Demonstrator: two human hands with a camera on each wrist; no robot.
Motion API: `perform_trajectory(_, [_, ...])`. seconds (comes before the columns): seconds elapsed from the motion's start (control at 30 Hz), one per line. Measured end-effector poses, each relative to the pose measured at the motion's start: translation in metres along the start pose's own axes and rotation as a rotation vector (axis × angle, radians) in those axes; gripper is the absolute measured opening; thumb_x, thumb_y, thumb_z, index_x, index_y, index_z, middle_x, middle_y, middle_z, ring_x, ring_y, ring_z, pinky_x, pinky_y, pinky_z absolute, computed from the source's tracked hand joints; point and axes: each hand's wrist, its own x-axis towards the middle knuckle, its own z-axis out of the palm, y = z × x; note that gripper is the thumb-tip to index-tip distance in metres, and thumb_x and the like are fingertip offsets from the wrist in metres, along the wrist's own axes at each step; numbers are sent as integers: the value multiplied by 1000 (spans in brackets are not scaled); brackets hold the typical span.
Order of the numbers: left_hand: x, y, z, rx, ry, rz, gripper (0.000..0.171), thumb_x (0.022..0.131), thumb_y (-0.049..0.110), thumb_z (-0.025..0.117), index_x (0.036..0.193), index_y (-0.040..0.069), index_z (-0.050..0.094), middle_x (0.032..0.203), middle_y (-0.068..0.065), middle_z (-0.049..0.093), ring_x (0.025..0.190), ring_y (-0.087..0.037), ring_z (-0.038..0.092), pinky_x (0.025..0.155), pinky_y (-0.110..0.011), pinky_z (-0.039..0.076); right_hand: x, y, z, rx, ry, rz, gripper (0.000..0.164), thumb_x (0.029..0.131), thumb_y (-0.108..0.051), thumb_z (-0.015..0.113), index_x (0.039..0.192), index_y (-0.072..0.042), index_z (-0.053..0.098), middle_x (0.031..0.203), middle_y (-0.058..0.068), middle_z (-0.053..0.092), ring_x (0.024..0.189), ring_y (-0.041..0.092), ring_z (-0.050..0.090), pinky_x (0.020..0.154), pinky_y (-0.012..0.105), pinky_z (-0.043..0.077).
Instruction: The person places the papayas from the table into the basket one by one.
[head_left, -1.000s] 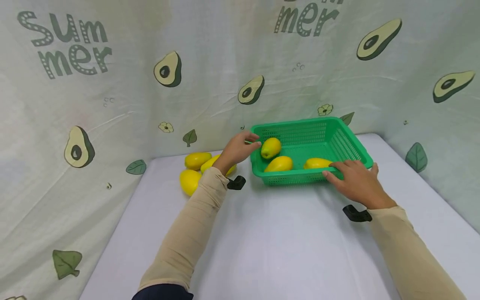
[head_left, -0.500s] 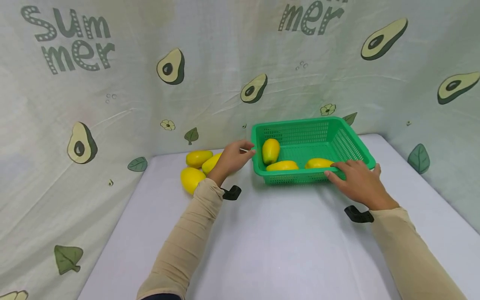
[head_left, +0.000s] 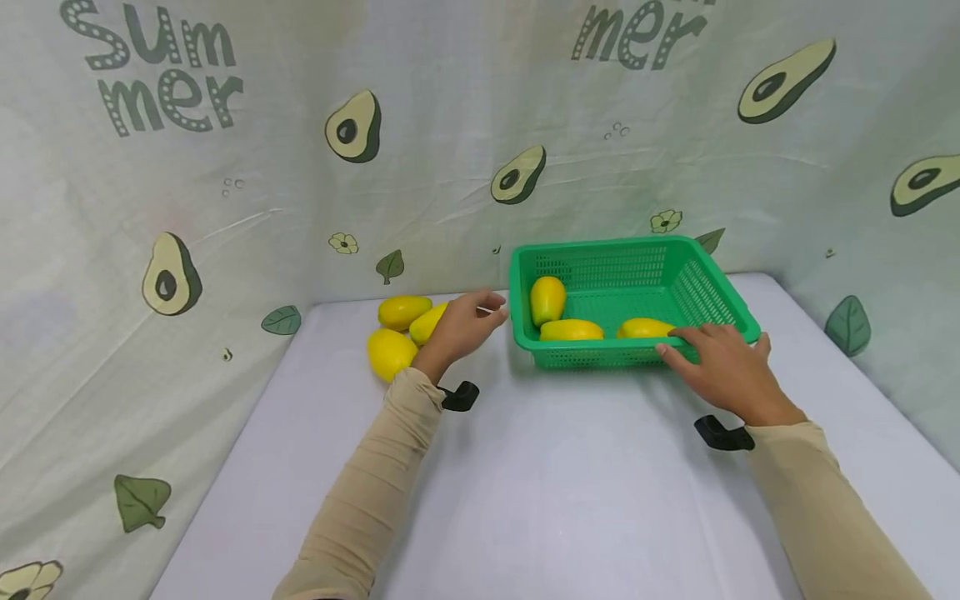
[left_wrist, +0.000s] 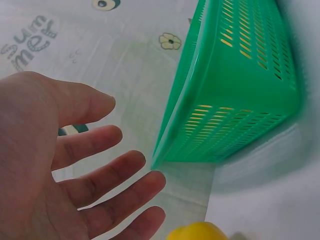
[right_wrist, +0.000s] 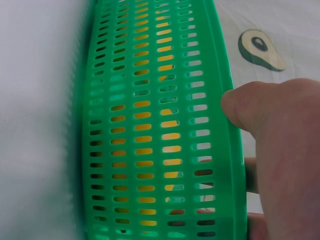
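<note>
A green slotted plastic basket (head_left: 600,354) holds three yellow, mango-like fruits: one upright at the left wall (head_left: 547,300), and two along the front side, a left one (head_left: 572,330) and a right one (head_left: 643,327). My right hand (head_left: 723,367) grips the basket's front rim near the right corner. In the right wrist view its thumb (right_wrist: 245,106) presses the rim from outside, with fingers on the inner side. Just left of the basket, my left hand (head_left: 467,327) is held with spread, slightly bent fingers (left_wrist: 107,182) and nothing in it.
Several more yellow fruits (head_left: 392,354) lie on the white tablecloth (head_left: 570,475) at the left, partly behind my left wrist. A printed cloth backdrop (head_left: 435,100) rises behind the table. A black wrist mount (head_left: 459,397) sticks out from each sleeve.
My left hand has drawn back slightly left and down from the basket's left rim. The two left fruits in the basket have turned and settled. My right hand keeps its grip.
</note>
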Motion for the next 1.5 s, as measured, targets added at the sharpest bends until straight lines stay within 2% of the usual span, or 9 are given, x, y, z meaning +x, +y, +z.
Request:
perform_trajectory(0.17, [-5,-8,-4,9,4,-6,38,102,38,58,131,15,62,127,0,63,113,-20,59,91,-37,53,0,0,2,-5,7,-2,65,101,-59,44,132,-4,60,131,29,54,124,51,41,92,88,5])
perform_trajectory(0.37, [-15,-21,-16,2,76,-9,33,101,32,60,128,13,64,123,-1,64,109,-20,60,91,-37,53,3,-4,5,0,32,-17,65,102,-59,43,134,-4,60,132,29,54,125,50,40,94,88,4])
perform_trajectory(0.5, [-26,-29,-16,5,63,-8,34,101,31,61,127,9,65,123,-3,65,110,-20,61,91,-37,54,2,-2,5,-14,35,-15,64,102,-57,45,132,-3,60,131,29,55,124,51,40,93,88,4])
perform_trajectory(0.6, [-34,-33,-14,36,61,-19,37,101,34,61,127,8,65,124,-3,65,110,-20,61,91,-37,54,1,0,5,-12,40,-19,64,102,-57,44,132,-3,60,130,29,55,123,51,41,92,89,5])
perform_trajectory(0.9, [-49,-39,-15,154,118,-25,38,101,34,61,129,8,65,126,-4,65,111,-21,64,91,-41,54,2,1,5,-13,27,-4,68,101,-60,44,133,-3,59,131,30,53,125,51,39,93,88,4])
perform_trajectory(1.0, [-55,-44,-18,218,166,-27,36,100,32,62,127,10,67,124,-4,67,110,-21,65,90,-42,53,2,2,5,-15,21,-6,68,101,-60,43,133,-3,59,132,31,53,125,52,39,93,88,4])
perform_trajectory(1.2, [-69,-67,-29,328,304,-46,35,97,33,64,123,10,69,124,-7,66,115,-27,61,98,-46,48,6,-1,4,-12,14,-16,69,101,-60,43,134,-2,58,133,31,52,125,52,38,93,88,4])
perform_trajectory(1.37, [-80,-86,-33,310,460,-36,31,96,31,65,117,9,73,119,-9,68,114,-29,61,100,-49,45,2,0,3,2,16,-16,67,101,-59,43,132,-2,59,132,31,53,124,52,39,92,89,3])
perform_trajectory(1.5, [-87,-98,-34,271,537,-55,30,95,29,65,115,9,73,117,-10,67,116,-30,58,102,-50,42,1,3,5,10,17,-20,65,101,-58,44,132,-2,59,131,32,52,123,53,38,91,90,3])
